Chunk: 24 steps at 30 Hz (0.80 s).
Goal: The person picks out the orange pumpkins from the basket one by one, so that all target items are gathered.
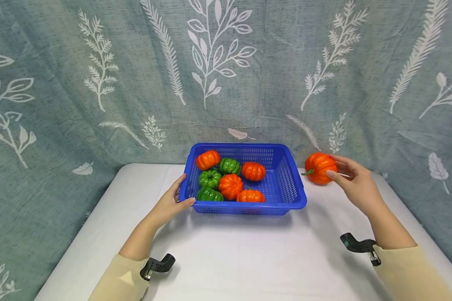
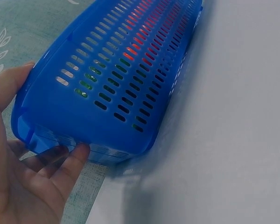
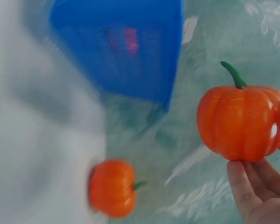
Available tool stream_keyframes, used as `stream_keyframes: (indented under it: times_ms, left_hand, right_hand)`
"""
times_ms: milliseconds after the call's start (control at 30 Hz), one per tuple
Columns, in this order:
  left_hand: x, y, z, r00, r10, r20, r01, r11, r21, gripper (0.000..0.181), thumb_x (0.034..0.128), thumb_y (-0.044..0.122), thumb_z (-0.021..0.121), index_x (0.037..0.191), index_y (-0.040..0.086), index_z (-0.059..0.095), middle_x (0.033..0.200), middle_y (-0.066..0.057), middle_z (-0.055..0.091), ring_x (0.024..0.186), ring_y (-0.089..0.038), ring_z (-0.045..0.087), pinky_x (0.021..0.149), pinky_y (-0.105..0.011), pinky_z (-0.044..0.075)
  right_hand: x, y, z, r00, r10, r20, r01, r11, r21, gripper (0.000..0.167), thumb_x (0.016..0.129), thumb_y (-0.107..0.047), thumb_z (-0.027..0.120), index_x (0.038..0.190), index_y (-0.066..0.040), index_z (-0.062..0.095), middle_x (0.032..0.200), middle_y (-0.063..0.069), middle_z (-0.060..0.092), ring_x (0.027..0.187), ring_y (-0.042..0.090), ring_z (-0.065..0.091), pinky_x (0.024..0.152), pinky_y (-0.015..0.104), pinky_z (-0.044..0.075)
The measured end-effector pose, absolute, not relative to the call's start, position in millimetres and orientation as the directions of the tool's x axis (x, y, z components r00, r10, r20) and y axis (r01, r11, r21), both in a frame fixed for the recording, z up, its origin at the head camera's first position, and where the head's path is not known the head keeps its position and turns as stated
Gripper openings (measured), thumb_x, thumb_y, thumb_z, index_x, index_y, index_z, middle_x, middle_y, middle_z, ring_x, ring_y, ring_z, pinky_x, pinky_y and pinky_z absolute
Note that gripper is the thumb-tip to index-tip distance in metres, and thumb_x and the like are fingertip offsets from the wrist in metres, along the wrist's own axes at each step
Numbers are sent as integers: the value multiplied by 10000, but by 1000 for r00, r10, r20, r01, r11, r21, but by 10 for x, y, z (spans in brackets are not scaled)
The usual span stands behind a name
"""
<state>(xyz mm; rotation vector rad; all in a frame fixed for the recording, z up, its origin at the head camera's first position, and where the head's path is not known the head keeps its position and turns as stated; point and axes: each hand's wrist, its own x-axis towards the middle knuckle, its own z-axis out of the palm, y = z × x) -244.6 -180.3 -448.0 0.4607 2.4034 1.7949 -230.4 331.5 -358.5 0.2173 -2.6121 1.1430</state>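
Note:
A blue plastic basket (image 1: 248,205) with slotted walls holds several small pumpkins, some orange (image 1: 231,187) and some green (image 1: 209,179). My left hand (image 1: 169,207) grips the basket's left end; in the left wrist view its thumb is at the rim and its fingers are against the end wall. Right of the basket, my right hand (image 1: 355,182) holds an orange pumpkin (image 3: 240,122) between thumb and fingers, its green stem pointing toward the basket. The right wrist view also has a second orange pumpkin (image 3: 114,189) on the table, which I cannot make out in the head view.
The basket stands on a white-covered table (image 1: 241,259), near its back edge. Behind and at both sides hangs a grey-green curtain (image 1: 135,83) with white leaf prints. Each wrist wears a black camera mount, the left one (image 1: 158,265) and the right one (image 1: 361,246).

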Motion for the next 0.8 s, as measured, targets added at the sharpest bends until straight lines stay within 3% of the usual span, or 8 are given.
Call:
stream_keyframes:
  times_ms: [133, 300, 600, 800]
  left_hand:
    - [-2463, -1803, -4481, -948, 301, 102, 187, 270, 944, 907, 952, 196, 697, 1622, 128, 90, 1616, -235, 224, 1415, -408, 373, 1102, -465, 393]
    - [-2455, -1802, -4477, -950, 300, 92, 178, 272, 946, 906, 954, 181, 694, 1623, 130, 83, 1617, -235, 223, 1414, -405, 377, 1102, -455, 395]
    - [-2450, -1802, -4486, -947, 305, 96, 181, 263, 948, 909, 951, 183, 700, 1623, 138, 89, 1627, -222, 204, 1419, -400, 369, 1098, -461, 399]
    - [-2457, -1798, -4478, -947, 307, 95, 178, 253, 951, 900, 954, 180, 696, 1623, 151, 95, 1626, -215, 213, 1417, -396, 375, 1097, -460, 401]
  right_hand:
    - [-2311, 3503, -3687, -960, 53, 274, -168, 675, -719, 652, 993, -403, 609, 1527, -84, 416, 1404, 270, 522, 1225, 459, 535, 764, 91, 481]
    - [-2347, 3737, -3850, -966, 125, 225, -79, 689, -721, 693, 988, -466, 581, 1544, -100, 389, 1435, 275, 491, 1249, 463, 511, 783, 266, 546]
    - [-2478, 4067, -4203, -967, 149, 207, -54, 674, -737, 655, 1003, -369, 600, 1477, 45, 420, 1378, 366, 469, 1188, 530, 514, 634, 47, 428]
    - [-2566, 4193, -4357, -978, 170, 123, 11, 625, -781, 708, 1013, -368, 577, 1493, 98, 347, 1375, 418, 435, 1154, 497, 543, 679, 133, 548]
